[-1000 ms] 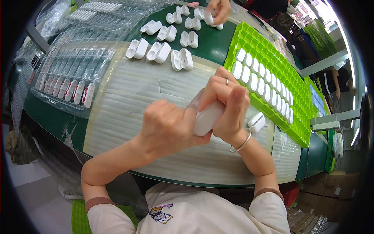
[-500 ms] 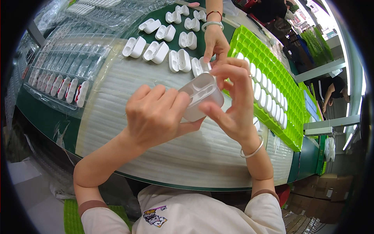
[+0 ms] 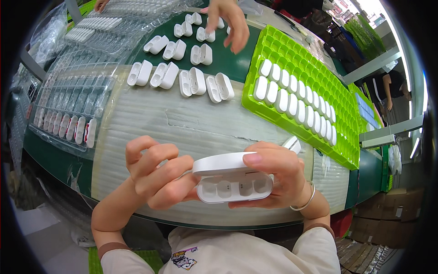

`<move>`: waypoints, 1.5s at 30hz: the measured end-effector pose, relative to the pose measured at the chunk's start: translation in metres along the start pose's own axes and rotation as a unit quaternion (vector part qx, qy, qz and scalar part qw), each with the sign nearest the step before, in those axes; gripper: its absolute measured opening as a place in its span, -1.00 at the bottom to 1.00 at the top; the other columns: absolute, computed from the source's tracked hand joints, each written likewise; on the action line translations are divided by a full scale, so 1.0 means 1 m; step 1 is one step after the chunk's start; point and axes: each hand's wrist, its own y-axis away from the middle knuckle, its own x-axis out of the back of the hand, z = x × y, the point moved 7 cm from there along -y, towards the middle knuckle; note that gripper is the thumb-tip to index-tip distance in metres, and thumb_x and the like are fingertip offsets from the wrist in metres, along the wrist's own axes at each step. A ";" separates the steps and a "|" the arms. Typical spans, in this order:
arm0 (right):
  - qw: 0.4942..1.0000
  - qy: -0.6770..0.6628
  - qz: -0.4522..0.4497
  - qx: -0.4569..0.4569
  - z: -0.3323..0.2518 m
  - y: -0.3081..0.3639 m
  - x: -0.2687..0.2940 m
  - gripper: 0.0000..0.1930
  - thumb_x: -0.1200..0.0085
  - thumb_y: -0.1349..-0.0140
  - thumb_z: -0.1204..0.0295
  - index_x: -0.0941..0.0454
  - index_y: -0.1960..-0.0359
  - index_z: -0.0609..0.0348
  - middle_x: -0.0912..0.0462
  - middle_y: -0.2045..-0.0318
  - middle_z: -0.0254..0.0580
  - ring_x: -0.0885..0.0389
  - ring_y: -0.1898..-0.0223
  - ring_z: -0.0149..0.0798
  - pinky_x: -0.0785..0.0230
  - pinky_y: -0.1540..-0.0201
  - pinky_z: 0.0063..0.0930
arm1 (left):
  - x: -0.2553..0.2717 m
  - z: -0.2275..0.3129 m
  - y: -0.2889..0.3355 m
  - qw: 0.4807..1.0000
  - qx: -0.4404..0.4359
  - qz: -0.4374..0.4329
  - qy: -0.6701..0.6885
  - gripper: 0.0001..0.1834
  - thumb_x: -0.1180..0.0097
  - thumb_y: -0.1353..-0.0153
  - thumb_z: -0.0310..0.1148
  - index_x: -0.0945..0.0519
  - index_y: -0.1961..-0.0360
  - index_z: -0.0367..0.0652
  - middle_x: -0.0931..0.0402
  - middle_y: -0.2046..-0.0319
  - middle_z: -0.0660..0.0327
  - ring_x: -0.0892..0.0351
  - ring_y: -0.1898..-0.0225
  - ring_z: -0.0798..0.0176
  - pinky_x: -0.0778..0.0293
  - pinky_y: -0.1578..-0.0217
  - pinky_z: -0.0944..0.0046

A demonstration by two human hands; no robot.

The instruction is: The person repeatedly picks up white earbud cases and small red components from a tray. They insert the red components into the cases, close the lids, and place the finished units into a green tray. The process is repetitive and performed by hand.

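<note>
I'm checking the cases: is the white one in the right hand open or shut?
Open: the white case in the right hand has its lid raised, so the hollows inside show.

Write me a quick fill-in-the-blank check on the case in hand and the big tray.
1. The lid of the held white case is ____.
2. The thumb on that lid belongs to the person's ____ hand.
3. The large tray, partly filled with white pieces, is coloured ____.
Missing words: open; right; green.
</note>
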 end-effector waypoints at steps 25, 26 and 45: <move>0.917 -0.259 0.075 -0.295 0.054 0.019 -0.014 -0.18 -0.19 -0.05 0.50 0.13 -0.24 0.25 -0.40 0.05 0.06 -0.55 0.16 -0.20 -0.43 0.12 -0.39 | -0.043 -0.037 0.016 0.899 0.292 -0.099 0.312 -0.20 -0.47 0.34 -0.16 -0.40 0.02 -0.21 -0.50 0.22 0.13 -0.51 0.13 0.19 -0.31 0.06 0.20; 0.895 -0.288 0.067 -0.334 0.058 0.021 -0.017 -0.21 -0.17 -0.08 0.48 0.11 -0.24 0.26 -0.46 0.13 0.05 -0.57 0.21 -0.21 -0.44 0.15 -0.41 | -0.042 -0.037 0.012 0.923 0.242 -0.109 0.280 -0.26 -0.45 0.30 -0.19 -0.43 0.04 -0.20 -0.51 0.22 0.15 -0.51 0.14 0.19 -0.28 0.03 0.18; 0.778 -0.424 -0.018 -0.464 0.095 0.041 -0.036 -0.55 0.09 -0.25 0.10 -0.29 0.01 0.21 -0.56 0.28 -0.13 -0.54 0.29 -0.37 -0.39 0.19 -0.49 | -0.062 -0.048 0.030 0.849 0.374 -0.227 0.296 -0.60 -0.23 0.04 -0.19 -0.55 0.20 -0.20 -0.59 0.33 0.19 -0.53 0.23 0.24 -0.15 -0.10 0.12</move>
